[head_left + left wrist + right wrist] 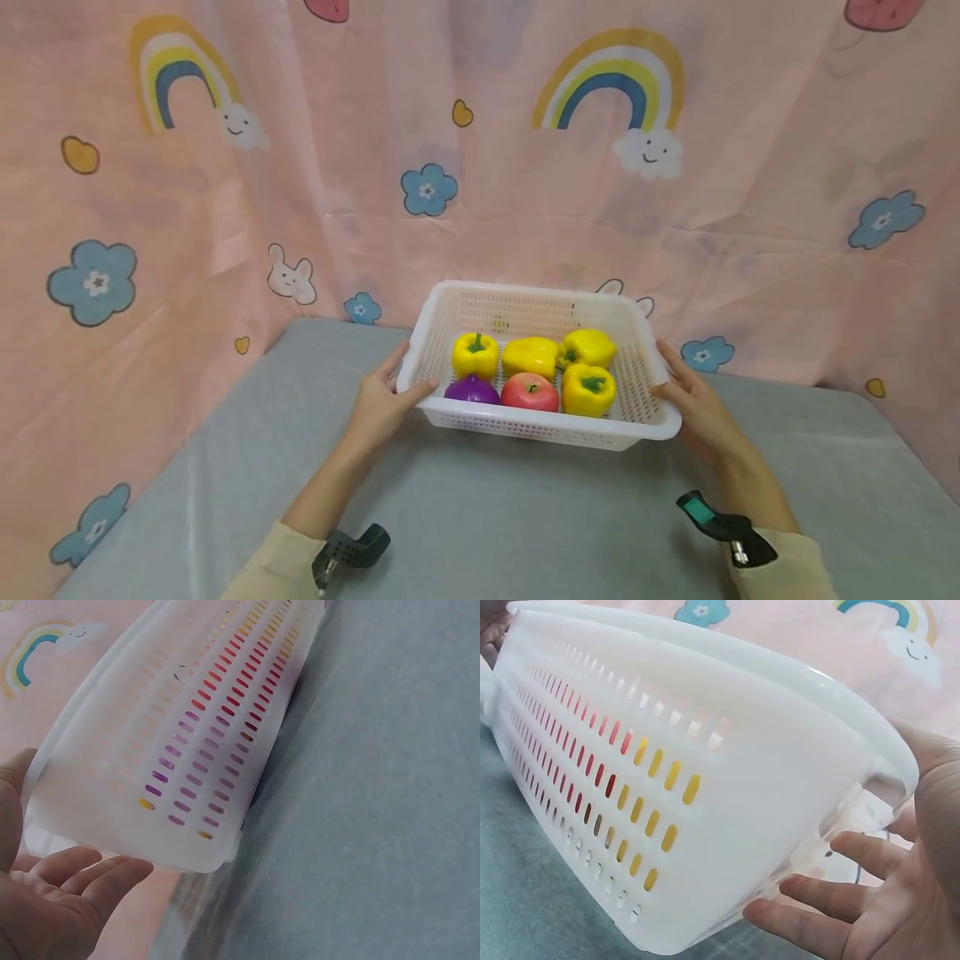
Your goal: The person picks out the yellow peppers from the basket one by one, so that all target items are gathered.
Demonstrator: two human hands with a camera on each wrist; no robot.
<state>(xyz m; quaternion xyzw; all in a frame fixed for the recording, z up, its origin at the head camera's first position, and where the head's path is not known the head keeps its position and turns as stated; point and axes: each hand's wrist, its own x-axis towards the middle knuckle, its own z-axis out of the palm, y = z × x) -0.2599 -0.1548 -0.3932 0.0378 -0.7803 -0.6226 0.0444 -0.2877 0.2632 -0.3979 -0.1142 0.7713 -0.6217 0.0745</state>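
Between my two hands is a white slotted plastic basket (525,425), held by its short ends and tilted towards me. My left hand (381,408) grips the left end, thumb over the rim and fingers under it, as the left wrist view shows. At the other end my right hand (697,410) holds the rim the same way, fingertips (802,889) against the outer wall. Inside lie several yellow bell peppers (531,357), a red apple (530,392) and a purple round vegetable (472,390), partly hidden by the front rim.
A grey cloth-covered table (480,517) spreads below the basket. Behind and to the left hangs a pink curtain (495,242) printed with rainbows, flowers and rabbits. Each wrist carries a black strap mount (727,527).
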